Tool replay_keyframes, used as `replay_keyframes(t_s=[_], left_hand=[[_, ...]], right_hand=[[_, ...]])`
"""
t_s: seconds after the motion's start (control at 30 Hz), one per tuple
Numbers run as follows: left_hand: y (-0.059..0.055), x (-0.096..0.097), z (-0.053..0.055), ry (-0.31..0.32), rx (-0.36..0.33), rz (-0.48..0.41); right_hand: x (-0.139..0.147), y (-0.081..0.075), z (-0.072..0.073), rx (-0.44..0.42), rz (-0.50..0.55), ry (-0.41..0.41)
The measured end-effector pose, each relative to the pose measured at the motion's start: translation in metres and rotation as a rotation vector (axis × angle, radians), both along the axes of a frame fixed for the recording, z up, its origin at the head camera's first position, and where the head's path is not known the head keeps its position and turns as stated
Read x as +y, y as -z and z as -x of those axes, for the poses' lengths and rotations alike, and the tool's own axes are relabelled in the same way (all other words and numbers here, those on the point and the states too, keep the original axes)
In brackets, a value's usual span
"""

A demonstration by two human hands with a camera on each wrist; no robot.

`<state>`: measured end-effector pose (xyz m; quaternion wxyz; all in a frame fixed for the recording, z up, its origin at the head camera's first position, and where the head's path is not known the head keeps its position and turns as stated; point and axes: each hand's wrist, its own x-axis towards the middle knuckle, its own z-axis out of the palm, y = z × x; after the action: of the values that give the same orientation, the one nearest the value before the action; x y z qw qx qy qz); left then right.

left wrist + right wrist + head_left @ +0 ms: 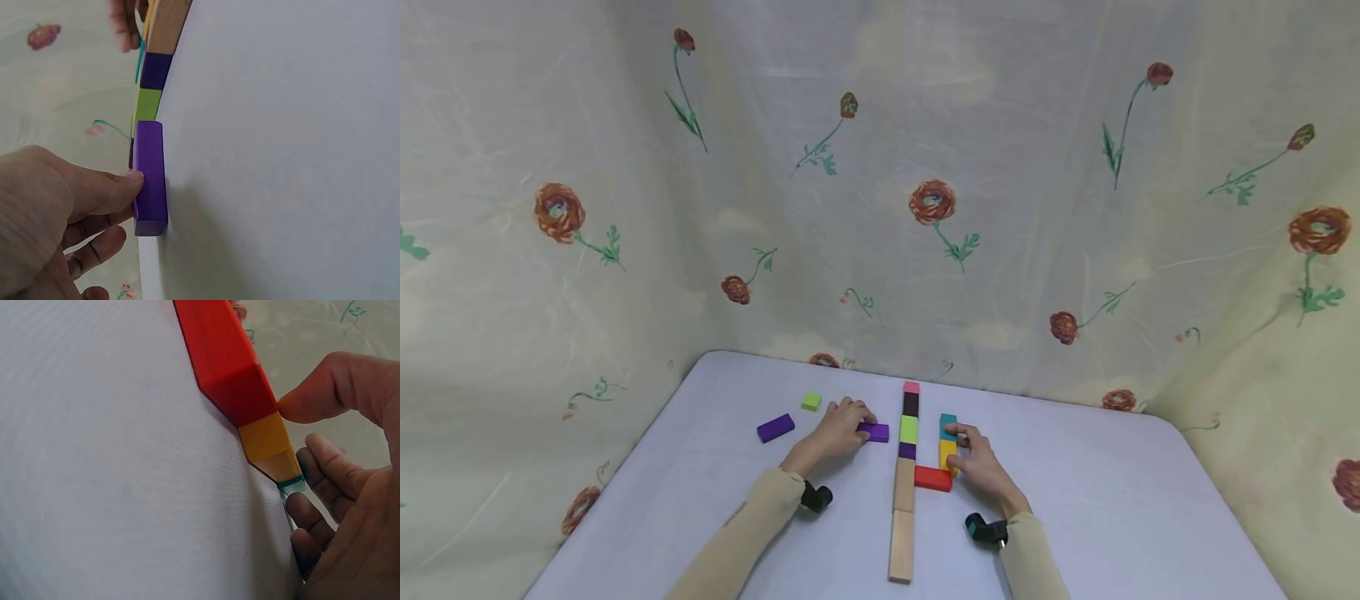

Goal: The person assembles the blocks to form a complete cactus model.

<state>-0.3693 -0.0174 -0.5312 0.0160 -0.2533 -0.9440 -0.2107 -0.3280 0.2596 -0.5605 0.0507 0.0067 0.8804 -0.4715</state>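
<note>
My left hand (841, 429) pinches a purple block (150, 181) between thumb and fingers, just left of a row of blocks. The row runs away from me: two plain wooden blocks (902, 546), a dark purple block (907, 451), a lime green block (908, 429), a dark brown block (911, 404) and a pink block (912, 387). A red block (932, 478) juts right from the row. Beyond its right end lie a yellow block (947, 452) and a teal block (947, 422). My right hand (985, 468) rests there, thumb at the yellow block, loosely bent fingers by the teal one.
Farther left on the white table (1112, 500) lie another purple block (776, 428) and a small lime green block (811, 402). Flowered cloth (880, 208) hangs behind the table's far edge.
</note>
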Motion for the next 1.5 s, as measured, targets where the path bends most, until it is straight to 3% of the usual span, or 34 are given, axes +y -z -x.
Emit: replay_keyframes(t_s=[0.47, 0.77, 1.0, 1.37, 1.5], left_hand=[[0.003, 0.013, 0.001, -0.017, -0.016, 0.023], [-0.002, 0.017, -0.001, 0.01, -0.048, -0.006], [-0.002, 0.02, -0.001, 0.02, -0.032, 0.001], [0.0, 0.016, 0.001, 0.037, 0.006, 0.013], [-0.002, 0.007, 0.002, 0.024, 0.009, 0.002]], right_hand=[[-0.001, -0.001, -0.002, -0.001, -0.001, 0.004], [-0.002, 0.0, -0.001, -0.015, 0.007, 0.012], [0.0, 0.003, 0.0, -0.017, 0.011, 0.011], [-0.002, 0.0, -0.001, -0.011, 0.016, 0.014], [-0.001, -0.002, -0.003, -0.003, 0.024, 0.008]])
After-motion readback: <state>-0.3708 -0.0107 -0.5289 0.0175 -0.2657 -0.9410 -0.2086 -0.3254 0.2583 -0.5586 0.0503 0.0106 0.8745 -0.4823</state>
